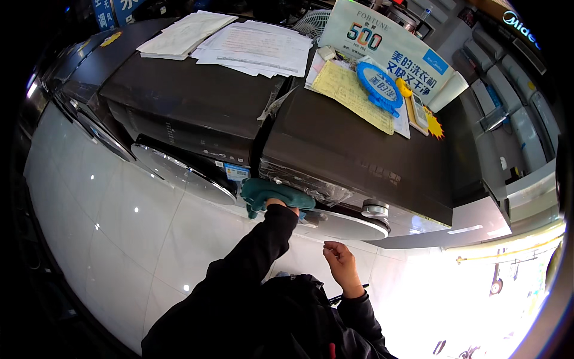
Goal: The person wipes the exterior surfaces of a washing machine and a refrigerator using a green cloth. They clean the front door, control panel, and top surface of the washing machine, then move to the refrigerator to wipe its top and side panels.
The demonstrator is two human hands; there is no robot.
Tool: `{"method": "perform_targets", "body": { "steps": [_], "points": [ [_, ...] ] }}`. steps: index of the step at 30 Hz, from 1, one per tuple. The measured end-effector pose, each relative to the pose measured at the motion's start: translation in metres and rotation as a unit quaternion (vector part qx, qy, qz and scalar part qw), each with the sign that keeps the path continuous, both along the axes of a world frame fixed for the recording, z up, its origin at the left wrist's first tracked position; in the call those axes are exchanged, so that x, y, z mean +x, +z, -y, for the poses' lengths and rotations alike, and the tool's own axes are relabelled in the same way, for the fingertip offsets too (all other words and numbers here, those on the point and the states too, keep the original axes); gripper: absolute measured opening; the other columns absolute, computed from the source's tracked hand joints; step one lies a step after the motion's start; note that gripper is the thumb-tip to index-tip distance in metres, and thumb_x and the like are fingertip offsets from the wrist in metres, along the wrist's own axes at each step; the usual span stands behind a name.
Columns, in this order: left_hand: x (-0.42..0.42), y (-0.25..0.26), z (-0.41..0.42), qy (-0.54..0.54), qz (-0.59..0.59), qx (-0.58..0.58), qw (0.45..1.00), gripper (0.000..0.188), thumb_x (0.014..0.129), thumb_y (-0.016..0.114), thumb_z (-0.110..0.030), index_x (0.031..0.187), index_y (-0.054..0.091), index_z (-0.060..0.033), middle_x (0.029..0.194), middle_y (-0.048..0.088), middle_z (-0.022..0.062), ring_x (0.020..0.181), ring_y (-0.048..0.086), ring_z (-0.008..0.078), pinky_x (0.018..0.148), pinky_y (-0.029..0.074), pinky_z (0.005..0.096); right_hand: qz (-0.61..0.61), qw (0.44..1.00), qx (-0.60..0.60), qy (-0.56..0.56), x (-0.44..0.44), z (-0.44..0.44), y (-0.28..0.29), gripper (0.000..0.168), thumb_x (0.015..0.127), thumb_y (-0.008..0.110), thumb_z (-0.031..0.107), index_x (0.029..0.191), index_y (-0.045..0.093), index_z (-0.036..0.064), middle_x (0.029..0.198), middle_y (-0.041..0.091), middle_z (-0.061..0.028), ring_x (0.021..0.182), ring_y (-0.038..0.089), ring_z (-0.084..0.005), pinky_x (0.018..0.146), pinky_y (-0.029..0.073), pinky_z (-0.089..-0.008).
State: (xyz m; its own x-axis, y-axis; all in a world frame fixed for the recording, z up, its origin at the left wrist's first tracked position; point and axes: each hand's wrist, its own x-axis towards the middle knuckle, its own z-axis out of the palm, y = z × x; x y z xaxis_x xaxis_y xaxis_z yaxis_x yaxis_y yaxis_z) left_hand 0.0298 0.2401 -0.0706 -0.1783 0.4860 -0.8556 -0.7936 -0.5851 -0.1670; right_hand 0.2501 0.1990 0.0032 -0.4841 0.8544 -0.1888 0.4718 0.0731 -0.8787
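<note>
My left hand (281, 205) is mostly hidden by a dark green cloth (273, 194), which it holds against the upper front of a dark washing machine (341, 148). Clear plastic film wraps the top front edge of that machine. Right of the cloth are the machine's silver knob (376, 209) and its round door (345, 224). My right hand (343, 264) hangs in front of the door, touching nothing; its fingers are loosely bent, a little off the thumb, with nothing seen in them. A second washing machine (188, 103) stands close on the left, its round door (184, 172) below.
Paper stacks (258, 47) lie on the left machine. On the right one are yellow sheets (352, 96), a blue-rimmed round fan (380, 85), a calculator (419, 111) and a printed sign board (381, 49). Glossy floor tiles (134, 233) lie left of my arm; bright light fills the lower right.
</note>
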Motion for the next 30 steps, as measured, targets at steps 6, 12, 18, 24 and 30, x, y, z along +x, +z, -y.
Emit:
{"method": "perform_targets", "body": {
  "steps": [6, 12, 18, 24, 30],
  "points": [
    [0.043, 0.030, -0.004, -0.044, -0.071, 0.139, 0.987, 0.030, 0.086, 0.049, -0.032, 0.106, 0.053, -0.0105, 0.112, 0.055, 0.0058, 0.103, 0.051, 0.0255, 0.087, 0.044, 0.0454, -0.009, 1.000, -0.015, 0.012, -0.007, 0.002, -0.003, 0.023, 0.082, 0.059, 0.011, 0.103, 0.057, 0.000, 0.090, 0.061, -0.0049, 0.076, 0.055, -0.0087, 0.069, 0.045, -0.0222],
    [0.046, 0.051, 0.002, -0.084, -0.063, 0.192, 0.976, 0.029, 0.084, 0.052, -0.031, 0.105, 0.053, -0.0111, 0.108, 0.055, 0.0052, 0.099, 0.052, 0.0261, 0.083, 0.044, 0.0459, 0.009, 1.000, -0.016, 0.017, -0.015, 0.000, -0.001, 0.023, 0.082, 0.059, 0.012, 0.103, 0.057, 0.001, 0.091, 0.061, -0.0051, 0.076, 0.055, -0.0090, 0.069, 0.046, -0.0225],
    [0.008, 0.029, 0.014, -0.037, -0.104, 0.126, 0.986, 0.036, 0.086, 0.046, -0.038, 0.112, 0.051, -0.0135, 0.114, 0.053, 0.0056, 0.103, 0.050, 0.0266, 0.087, 0.042, 0.0462, 0.004, 1.000, -0.009, 0.007, -0.014, -0.005, -0.002, 0.023, 0.082, 0.059, 0.012, 0.102, 0.058, 0.001, 0.089, 0.061, -0.0048, 0.075, 0.055, -0.0091, 0.069, 0.045, -0.0223],
    [-0.050, -0.038, 0.022, -0.047, -0.208, 0.213, 0.953, 0.049, 0.088, 0.030, -0.046, 0.122, 0.046, -0.0149, 0.128, 0.045, 0.0051, 0.116, 0.042, 0.0254, 0.099, 0.029, 0.0475, 0.026, 0.999, -0.015, 0.020, -0.013, -0.005, -0.007, 0.024, 0.081, 0.059, 0.015, 0.102, 0.058, 0.002, 0.094, 0.059, -0.0103, 0.077, 0.060, -0.0173, 0.066, 0.049, -0.0264],
    [-0.004, -0.006, 0.010, -0.050, -0.081, 0.060, 0.994, 0.030, 0.087, 0.047, -0.032, 0.109, 0.052, -0.0125, 0.110, 0.055, 0.0059, 0.101, 0.052, 0.0251, 0.089, 0.043, 0.0430, 0.021, 0.999, -0.004, 0.041, -0.014, -0.005, -0.013, 0.025, 0.081, 0.059, 0.014, 0.101, 0.058, 0.001, 0.096, 0.059, -0.0114, 0.077, 0.061, -0.0190, 0.066, 0.049, -0.0276]
  ]
}}
